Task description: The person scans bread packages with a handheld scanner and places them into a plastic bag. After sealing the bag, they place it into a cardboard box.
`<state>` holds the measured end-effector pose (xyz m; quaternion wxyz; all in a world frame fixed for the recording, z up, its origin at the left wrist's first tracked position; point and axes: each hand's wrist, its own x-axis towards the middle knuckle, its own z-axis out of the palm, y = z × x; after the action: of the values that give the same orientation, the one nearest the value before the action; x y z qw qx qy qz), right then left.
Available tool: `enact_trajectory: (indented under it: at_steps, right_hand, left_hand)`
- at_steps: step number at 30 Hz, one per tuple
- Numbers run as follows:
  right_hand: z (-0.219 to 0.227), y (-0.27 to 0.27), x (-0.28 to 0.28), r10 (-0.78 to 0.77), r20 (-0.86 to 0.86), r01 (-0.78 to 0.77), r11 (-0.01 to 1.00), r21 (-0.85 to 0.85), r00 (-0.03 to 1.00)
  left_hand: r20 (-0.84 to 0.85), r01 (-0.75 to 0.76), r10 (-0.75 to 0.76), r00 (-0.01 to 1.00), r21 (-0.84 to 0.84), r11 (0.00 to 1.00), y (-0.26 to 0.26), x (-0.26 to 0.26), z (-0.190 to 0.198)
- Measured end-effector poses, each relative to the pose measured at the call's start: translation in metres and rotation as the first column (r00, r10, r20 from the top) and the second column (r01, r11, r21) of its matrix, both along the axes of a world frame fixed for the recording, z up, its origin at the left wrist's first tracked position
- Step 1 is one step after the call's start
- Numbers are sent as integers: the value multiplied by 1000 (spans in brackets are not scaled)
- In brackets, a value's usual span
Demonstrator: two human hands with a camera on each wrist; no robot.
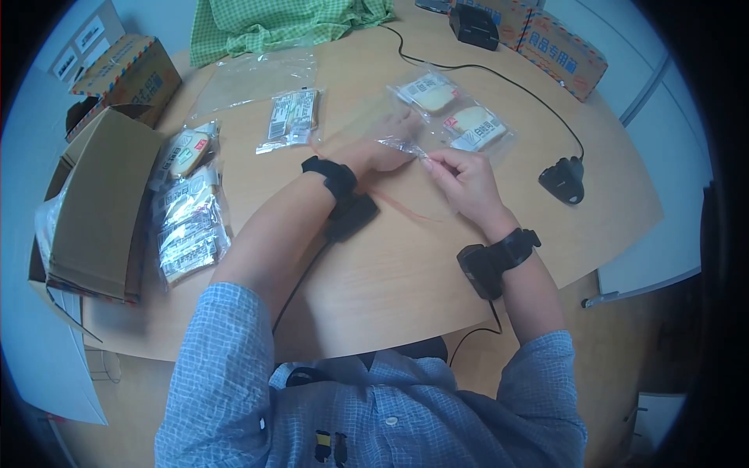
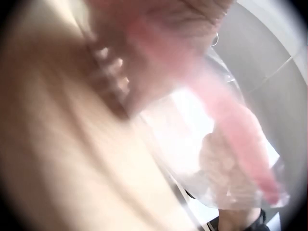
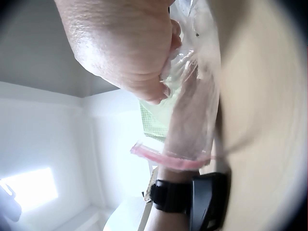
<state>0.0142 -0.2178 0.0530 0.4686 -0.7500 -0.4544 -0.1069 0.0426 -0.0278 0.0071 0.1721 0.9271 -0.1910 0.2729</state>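
My left hand [image 1: 390,144] reaches inside a clear plastic bag [image 3: 207,110], its fingers seen blurred through the film. The bag's pink-edged mouth [image 3: 168,161] encircles the left wrist. At its far end lie two wrapped bread slices, one pack [image 1: 429,92] behind the other pack [image 1: 476,129]. Beside the left hand, my right hand [image 1: 470,183] pinches the bag's film between thumb and fingers. The left wrist view shows the pink edge [image 2: 231,125] blurred across the picture, with the right hand [image 2: 224,159] behind the film.
Another wrapped pack [image 1: 292,118] and an unfilled clear bag [image 1: 257,78] lie beyond my left arm. Several packs [image 1: 187,222] sit beside an open cardboard box [image 1: 101,203] at left. A green checked cloth [image 1: 265,27] lies at the back; a black cable [image 1: 499,74] runs along the right.
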Motion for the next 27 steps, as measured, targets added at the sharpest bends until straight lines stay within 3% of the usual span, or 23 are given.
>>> enact_trajectory:
  at_steps: [2, 4, 6, 8, 9, 11, 14, 15, 16, 18, 19, 21, 24, 25, 27]
  right_hand:
    - [-3, -2, 4, -20, 22, 20, 1000, -2, 1000]
    - [-7, -5, 9, -45, -19, 45, 998, -34, 999]
    - [-12, -7, 13, -60, -67, 58, 998, -27, 996]
    - [-16, -7, 17, -32, -92, 31, 999, -13, 995]
    - [-13, -8, 16, -50, -96, 50, 999, -9, 994]
    - [-9, -10, 12, -58, -106, 58, 998, -5, 993]
    - [-7, -4, 7, -47, -118, 43, 999, -30, 992]
    - [-7, -3, 6, -48, -100, 44, 998, -39, 994]
    - [-6, -4, 6, -52, -79, 48, 998, -51, 996]
    - [-10, -5, 11, -45, -94, 41, 998, -53, 995]
    - [-12, -5, 12, -44, -117, 38, 998, -54, 992]
    - [-11, -7, 14, -64, -138, 56, 996, -63, 988]
    - [-9, -6, 12, -82, -142, 73, 995, -65, 987]
    - [-8, -5, 11, -84, -115, 79, 996, -48, 990]
    - [-7, -3, 11, -85, -139, 79, 996, -44, 987]
  left_hand:
    - [-443, -14, 59, 895, 104, 994, -4, -15, 20]
    - [-420, -38, 67, 905, 76, 996, 1, -34, 19]
    - [-441, 94, -46, 896, 89, 992, 10, -69, 28]
    - [-457, 125, -155, 876, -97, 987, 27, -115, 44]
    - [-437, 54, -109, 893, -136, 989, 42, -131, 53]
    - [-383, -212, 139, 913, -158, 964, 83, -156, 69]
    - [-247, -659, 645, 723, 34, 752, 157, -187, 85]
    - [-55, -731, 744, 665, 153, 665, 182, -197, 78]
    - [-50, -737, 750, 660, 149, 659, 197, -205, 69]
    - [-114, -845, 919, 379, 362, 393, 216, -214, 57]
    - [-111, -849, 920, 376, 355, 390, 221, -214, 58]
    - [-233, -816, 846, 479, 237, 528, 232, -212, 58]
    - [-224, -820, 814, 535, 92, 565, 225, -207, 64]
    - [-72, -781, 779, 622, 11, 625, 221, -205, 61]
    - [23, -769, 782, 623, -169, 617, 196, -203, 70]
